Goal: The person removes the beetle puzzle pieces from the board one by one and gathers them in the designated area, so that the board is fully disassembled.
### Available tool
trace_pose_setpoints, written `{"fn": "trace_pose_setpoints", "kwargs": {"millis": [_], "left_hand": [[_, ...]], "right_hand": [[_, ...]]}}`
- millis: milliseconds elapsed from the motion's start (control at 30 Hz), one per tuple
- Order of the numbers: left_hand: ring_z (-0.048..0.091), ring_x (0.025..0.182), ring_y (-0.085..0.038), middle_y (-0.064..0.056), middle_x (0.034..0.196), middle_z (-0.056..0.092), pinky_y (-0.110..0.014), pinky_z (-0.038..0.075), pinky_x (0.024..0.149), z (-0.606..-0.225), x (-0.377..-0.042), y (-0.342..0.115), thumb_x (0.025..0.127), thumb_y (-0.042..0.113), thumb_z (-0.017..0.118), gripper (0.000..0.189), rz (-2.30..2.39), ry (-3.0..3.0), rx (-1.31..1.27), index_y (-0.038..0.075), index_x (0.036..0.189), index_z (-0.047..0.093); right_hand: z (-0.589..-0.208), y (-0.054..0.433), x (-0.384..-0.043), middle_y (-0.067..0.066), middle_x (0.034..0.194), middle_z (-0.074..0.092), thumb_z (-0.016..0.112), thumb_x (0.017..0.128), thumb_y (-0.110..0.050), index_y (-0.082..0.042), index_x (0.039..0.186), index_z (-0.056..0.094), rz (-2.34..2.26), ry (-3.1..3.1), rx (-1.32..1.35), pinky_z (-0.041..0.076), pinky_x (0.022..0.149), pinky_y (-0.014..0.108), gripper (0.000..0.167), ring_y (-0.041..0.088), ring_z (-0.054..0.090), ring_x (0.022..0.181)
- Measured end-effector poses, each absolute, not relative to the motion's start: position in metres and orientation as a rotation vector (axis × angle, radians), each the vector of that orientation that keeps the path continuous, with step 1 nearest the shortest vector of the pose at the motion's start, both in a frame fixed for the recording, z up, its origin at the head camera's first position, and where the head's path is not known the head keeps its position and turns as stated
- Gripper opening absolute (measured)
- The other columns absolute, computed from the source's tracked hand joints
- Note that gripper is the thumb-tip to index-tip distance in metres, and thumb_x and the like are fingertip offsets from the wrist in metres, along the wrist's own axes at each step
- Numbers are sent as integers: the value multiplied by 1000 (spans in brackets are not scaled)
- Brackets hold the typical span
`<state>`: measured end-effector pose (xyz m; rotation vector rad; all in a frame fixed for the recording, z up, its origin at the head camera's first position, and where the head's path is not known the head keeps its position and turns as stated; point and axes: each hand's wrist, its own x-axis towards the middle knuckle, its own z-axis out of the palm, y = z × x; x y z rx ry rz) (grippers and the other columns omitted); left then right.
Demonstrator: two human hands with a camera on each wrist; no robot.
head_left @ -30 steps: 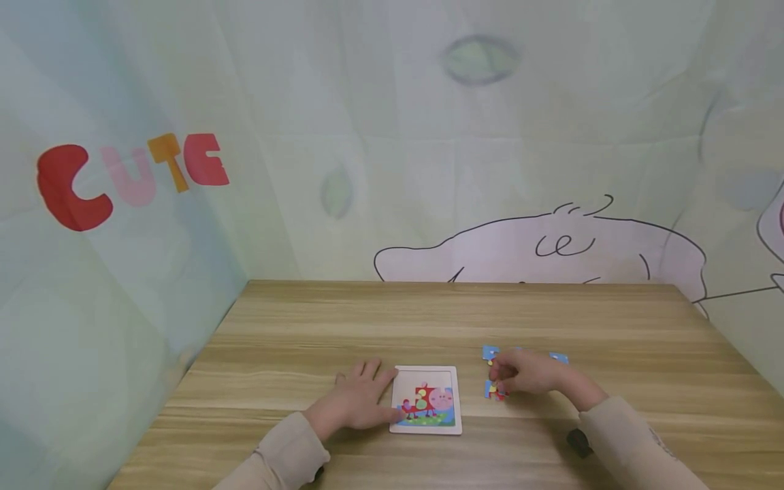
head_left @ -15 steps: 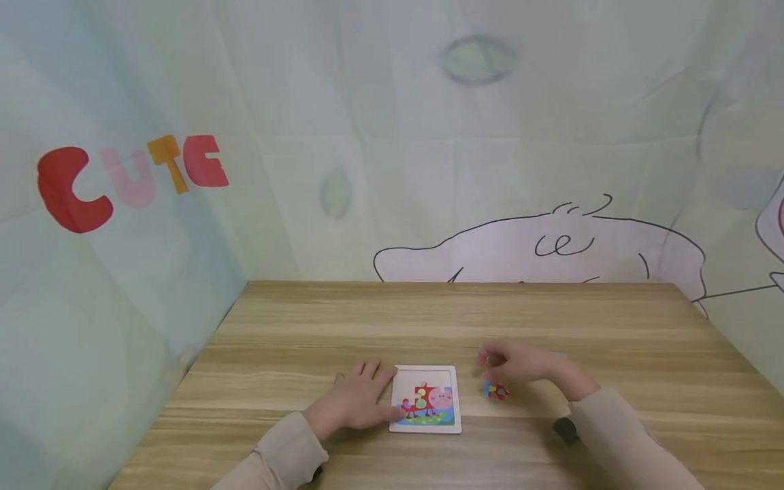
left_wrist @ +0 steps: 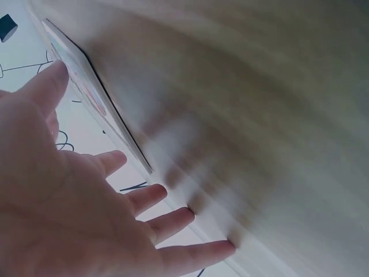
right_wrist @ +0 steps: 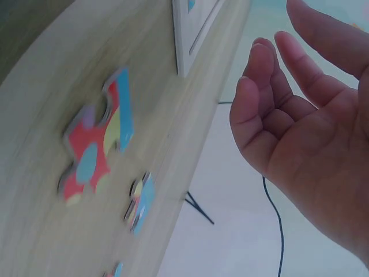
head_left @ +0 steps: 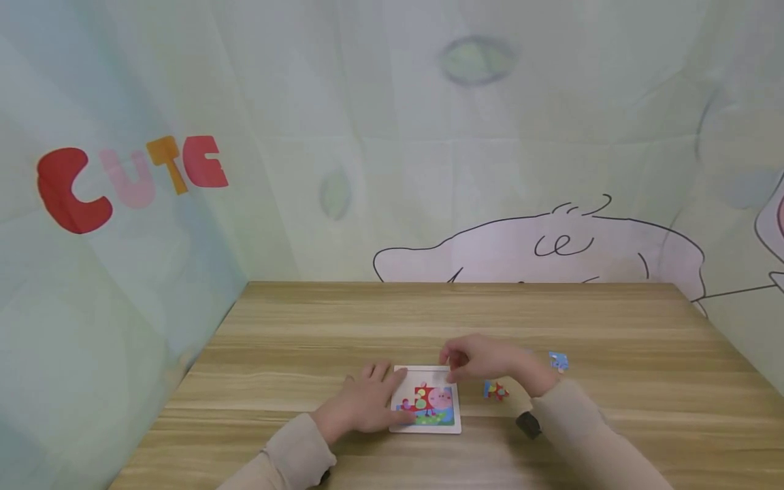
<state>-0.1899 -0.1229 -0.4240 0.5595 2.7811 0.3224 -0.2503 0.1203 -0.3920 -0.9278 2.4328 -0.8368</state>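
Head view: a white board (head_left: 422, 376) lay flat on the wood-grained tabletop (head_left: 306, 320). Its lower part carried a joined picture (head_left: 436, 412) with a pink face, a red body and green ground; its upper part showed bare white.

At the left side of the board, the left grip (head_left: 364, 401) was spread and fairly straight-fingered, clasping nothing; its thumb lay across the board's lower left, and a fingertip reached the board's upper left corner. Over the board's upper right corner, the right grip (head_left: 480, 357) hung with bent fingers; whether these pinched anything could not be told.

A red piece (head_left: 496, 390) lay near the board, to its right; a blue piece (head_left: 559, 361) lay farther right of the board. A dark object (head_left: 528, 425) showed beneath the right sleeve (head_left: 594, 435), right of the board. Beyond the board, behind the tabletop, a backdrop (head_left: 392, 211) bore the letters CUTE (head_left: 145, 184).

Left wrist view: the thumb tip overlapped the board's edge. Right wrist view: the red piece lay near the board's corner, with two further pieces (right_wrist: 140, 202) beyond it, one cut off by the view's lower edge; the thumb tip ran out of sight.
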Motion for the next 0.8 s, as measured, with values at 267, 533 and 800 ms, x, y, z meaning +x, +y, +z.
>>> {"fn": "trace_pose_setpoints", "kwargs": {"millis": [267,533,800], "left_hand": [[30,136,-42,-18,149,34,-75,28,96,-426,-192,-120,83,67,58,85,275,2781,548,13,146,41],[32,134,-40,-16,146,36,-73,30,95,-426,-191,-117,82,67,59,84,268,2792,540,12,144,44],[33,132,-39,-16,144,37,-73,30,94,-426,-192,-116,81,64,61,83,266,2794,527,12,143,45]], "right_hand": [[-398,95,-249,-2,87,59,73,84,-12,-11,102,64,-752,2410,-953,47,68,27,20,13,54,80],[-408,83,-247,1,89,59,73,77,-3,-11,98,63,-782,2371,-911,46,67,29,25,15,53,79],[-413,78,-245,-2,86,60,74,75,-3,-12,95,63,-763,2374,-873,47,67,29,25,14,54,78]]}}
